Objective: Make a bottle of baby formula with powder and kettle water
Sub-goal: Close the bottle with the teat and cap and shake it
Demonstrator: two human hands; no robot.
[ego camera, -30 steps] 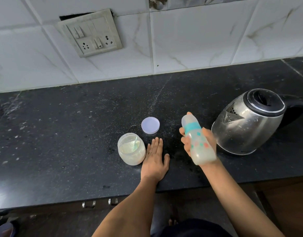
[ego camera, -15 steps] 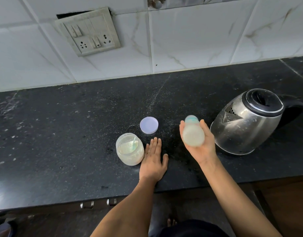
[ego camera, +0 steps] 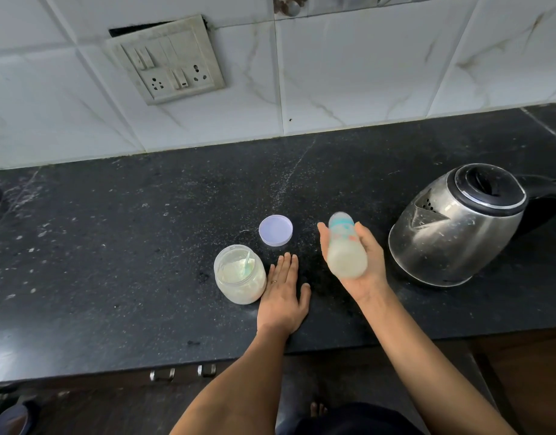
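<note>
My right hand (ego camera: 363,265) grips a capped baby bottle (ego camera: 345,246) with a teal band and milky liquid inside, tilted with its base toward me and blurred by motion, above the counter. My left hand (ego camera: 284,293) lies flat, palm down, on the black counter (ego camera: 113,246), touching nothing else. Just left of it stands an open clear jar of white powder (ego camera: 240,274) with a scoop inside. The jar's pale lid (ego camera: 275,230) lies behind it. A steel kettle (ego camera: 458,224) with a black lid stands to the right of the bottle.
A white tiled wall with a switch and socket plate (ego camera: 166,59) runs behind the counter. The counter's front edge is near my forearms, with metal drawer handles (ego camera: 182,372) below it. A dark shoe (ego camera: 10,419) shows at the bottom left.
The bottle swung in my right hand: from upright-tilted with its side showing, to base toward me, and now slightly lower and tilted. My left hand stayed flat on the counter.
</note>
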